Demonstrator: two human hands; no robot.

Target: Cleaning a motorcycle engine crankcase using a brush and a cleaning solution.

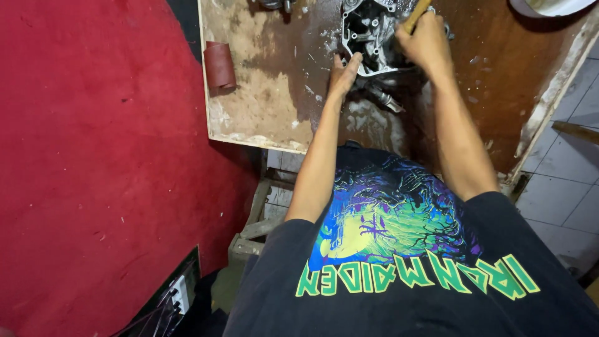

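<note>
A grey metal engine casing [367,32] lies on a stained wooden board [262,93] at the top of the head view. My left hand [344,72] rests flat against the casing's near edge, fingers together, holding it steady. My right hand [428,41] is closed around a wooden tool handle [415,14] just above the casing's right side. The tool's working end is cut off by the frame edge. A metal part [384,98] sticks out below the casing, between my forearms.
A roll of dark red sandpaper [219,64] lies at the board's left edge. A red wall [93,156] fills the left. White floor tiles [561,181] lie at the right. A white bowl rim [552,6] shows at the top right. A wooden frame [253,224] stands below the board.
</note>
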